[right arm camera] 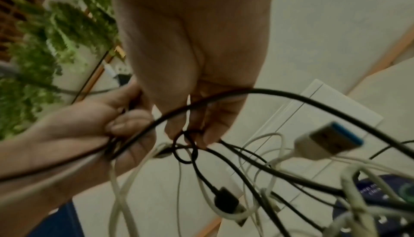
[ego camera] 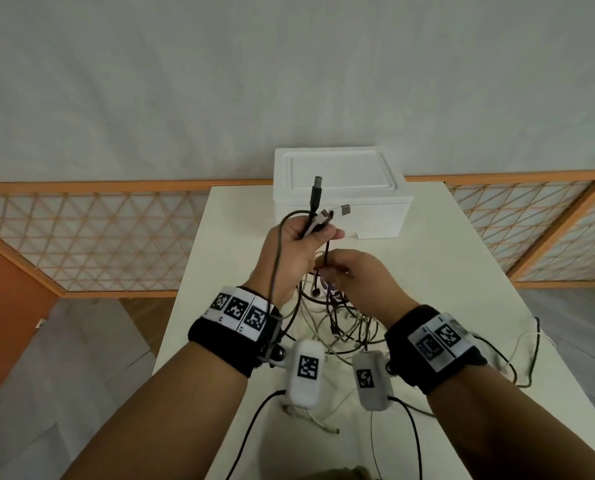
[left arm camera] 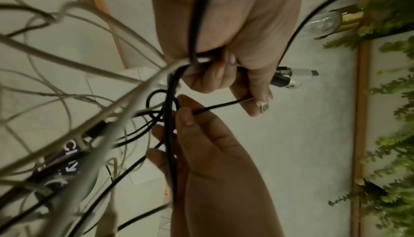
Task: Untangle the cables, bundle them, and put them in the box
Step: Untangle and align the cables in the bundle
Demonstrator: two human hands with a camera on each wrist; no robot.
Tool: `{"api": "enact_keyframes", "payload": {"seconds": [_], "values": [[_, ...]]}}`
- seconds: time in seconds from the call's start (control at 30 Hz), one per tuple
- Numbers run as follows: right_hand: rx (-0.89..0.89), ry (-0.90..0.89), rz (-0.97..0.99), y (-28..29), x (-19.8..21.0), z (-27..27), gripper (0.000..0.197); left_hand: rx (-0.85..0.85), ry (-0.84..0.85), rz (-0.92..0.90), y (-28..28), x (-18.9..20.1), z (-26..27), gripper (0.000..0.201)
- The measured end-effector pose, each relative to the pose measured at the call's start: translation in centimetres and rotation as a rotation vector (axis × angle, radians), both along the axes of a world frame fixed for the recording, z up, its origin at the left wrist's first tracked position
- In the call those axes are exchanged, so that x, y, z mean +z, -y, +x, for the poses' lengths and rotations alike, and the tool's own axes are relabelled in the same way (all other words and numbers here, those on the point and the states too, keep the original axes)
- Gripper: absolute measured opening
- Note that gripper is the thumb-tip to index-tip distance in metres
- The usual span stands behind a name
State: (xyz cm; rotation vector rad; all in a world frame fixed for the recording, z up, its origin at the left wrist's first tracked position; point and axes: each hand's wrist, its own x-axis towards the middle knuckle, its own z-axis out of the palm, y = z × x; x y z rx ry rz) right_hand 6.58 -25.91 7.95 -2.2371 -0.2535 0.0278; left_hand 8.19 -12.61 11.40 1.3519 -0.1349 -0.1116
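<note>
Two hands raised above the counter (ego camera: 427,258), both busy with the cables (ego camera: 337,317). Left hand (ego camera: 294,252) curled tight around a cluster of cable ends, with a dark plug (ego camera: 316,195) standing upright out of the fist and a silvery plug (ego camera: 345,210) poking out to the side, both in front of the box (ego camera: 341,188). Right hand (ego camera: 360,275) just below and beside it, fingertips pinching a thin black cable (ego camera: 327,252) that runs up to the left hand's thumb. In the right wrist view, a small black loop (right arm camera: 184,147) at those fingertips, perhaps a knot, though blur keeps that uncertain. Below the hands, a hanging tangle of white and dark cables reaching down to the counter, with a white plug with a blue insert (right arm camera: 329,141) and a black connector (right arm camera: 225,201) dangling among them. More loose cable trailing over the counter's near and right parts. White box closed, lid on, standing at the far edge of the counter, well apart from the tangle. Behind the counter, an orange-framed lattice screen (ego camera: 92,237).
</note>
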Motion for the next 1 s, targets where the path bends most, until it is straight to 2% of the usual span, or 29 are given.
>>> {"api": "enact_keyframes", "payload": {"seconds": [0.07, 0.17, 0.2, 0.27, 0.37, 0.53, 0.63, 0.7, 0.8, 0.87, 0.93, 1.0], "values": [[-0.018, 0.096, -0.017, -0.2, 0.0, 0.3, 0.014, -0.027, -0.003, 0.022, -0.1, -0.7, 0.1, 0.004], [-0.009, 0.363, -0.109, -0.2, 0.8, 0.7, 0.014, -0.087, -0.056, 0.225, -1.2, -3.3, 0.7, 0.013], [0.005, 0.4, -0.143, -0.3, 1.0, 0.7, 0.016, -0.116, -0.08, 0.266, -1.5, -3.6, 0.6, 0.011], [0.0, 0.375, -0.141, -0.3, 1.4, 0.5, 0.019, -0.16, -0.075, 0.293, -2.0, -3.8, 0.6, 0.008], [-0.115, 0.302, -0.01, -0.2, 1.5, 0.0, 0.012, -0.138, -0.082, 0.293, -2.4, -3.7, 0.8, 0.01], [-0.249, 0.152, 0.342, -0.3, 1.5, -0.8, 0.02, 0.094, -0.242, 0.299, -3.1, -5.3, 2.8, 0.01], [-0.279, 0.223, 0.493, -0.6, 3.5, -1.2, 0.03, 0.247, -0.356, 0.334, -3.2, -6.3, 3.5, 0.009], [-0.318, 0.278, 0.625, 0.1, 5.5, -1.0, 0.033, 0.265, -0.444, 0.38, -3.6, -7.0, 3.6, 0.008], [-0.296, 0.284, 0.586, 1.3, 7.8, -0.6, 0.028, 0.254, -0.442, 0.321, -3.8, -7.2, 3.1, 0.015], [-0.278, 0.273, 0.536, 1.2, 8.0, -0.4, 0.029, 0.185, -0.34, 0.188, -3.1, -5.9, 2.4, 0.016], [-0.263, 0.25, 0.491, 0.4, 7.7, -0.3, 0.03, 0.003, -0.2, 0.091, -2.0, -4.0, 1.3, 0.011], [-0.26, 0.212, 0.485, -0.3, 7.5, -0.2, 0.027, -0.173, -0.126, 0.111, -0.9, -2.4, 0.2, 0.014]]}}
